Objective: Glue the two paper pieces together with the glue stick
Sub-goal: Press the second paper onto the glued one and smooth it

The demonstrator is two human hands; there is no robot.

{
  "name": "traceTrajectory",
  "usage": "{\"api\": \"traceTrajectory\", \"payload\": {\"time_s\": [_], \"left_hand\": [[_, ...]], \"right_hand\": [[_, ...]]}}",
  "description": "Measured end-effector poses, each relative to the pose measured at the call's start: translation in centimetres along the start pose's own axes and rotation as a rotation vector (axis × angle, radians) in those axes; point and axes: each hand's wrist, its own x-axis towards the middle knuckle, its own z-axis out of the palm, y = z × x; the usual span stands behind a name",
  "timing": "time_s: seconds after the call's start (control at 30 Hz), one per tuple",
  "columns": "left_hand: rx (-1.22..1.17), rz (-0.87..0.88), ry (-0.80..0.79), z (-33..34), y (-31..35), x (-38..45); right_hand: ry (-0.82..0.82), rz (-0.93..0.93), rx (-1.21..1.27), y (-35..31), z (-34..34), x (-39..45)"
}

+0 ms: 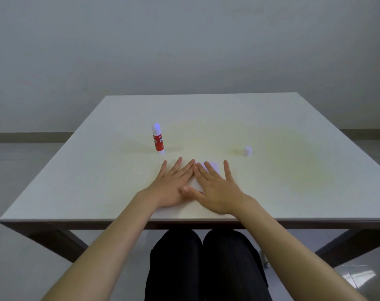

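Black trousers [206,263] are showing nearest the camera, under the near edge of the surface [293,170], knees side by side. Bare forearms are reaching up from both lower corners onto the pale, off-white top. Left hand [170,185] is lying flat, palm down, fingers spread and pointing away and slightly right. Right hand [215,189] is lying flat too, palm down, fingers spread and pointing away and slightly left. Neither is gripping anything; both are pressing down, index fingertips nearly meeting, thumbs overlapping near the middle. White paper [213,168] is sitting under and between the hands, close to the near edge; a corner is peeking out beyond the right fingers and another strip is showing between the two palms. Cannot tell whether one sheet or two is lying there, since paper and top are blending in colour. Farther back, left of the hands, the glue stick [158,139] is standing upright, red body with white lettering, uncapped white tip up, apart from the paper. To the right, well apart from the stick, a small white cap [248,151] is standing on the top. Beyond, grey wall [184,40].
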Motion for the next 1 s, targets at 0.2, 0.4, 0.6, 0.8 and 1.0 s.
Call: {"api": "traceTrajectory", "payload": {"time_s": [0.2, 0.4, 0.6, 0.8, 1.0], "left_hand": [[-0.009, -0.019, -0.026, 0.0, -0.1, 0.3], [-0.064, -0.007, -0.026, 0.0, -0.1, 0.4], [-0.061, -0.019, -0.046, -0.2, 0.1, 0.2], [-0.063, -0.037, -0.077, -0.5, 0.0, 0.3], [-0.087, -0.056, -0.100, -0.4, 0.1, 0.4]], "right_hand": [[0.005, 0.083, -0.070, 0.2, -0.3, 0.5], [0.001, 0.024, -0.053, 1.6, 0.3, -0.7], [0.045, 0.030, -0.034, 0.1, 1.1, -1.2], [0.029, 0.032, -0.080, 2.5, 0.7, -2.6], [0.050, -0.085, -0.151, 1.6, 1.0, -4.3]]}}
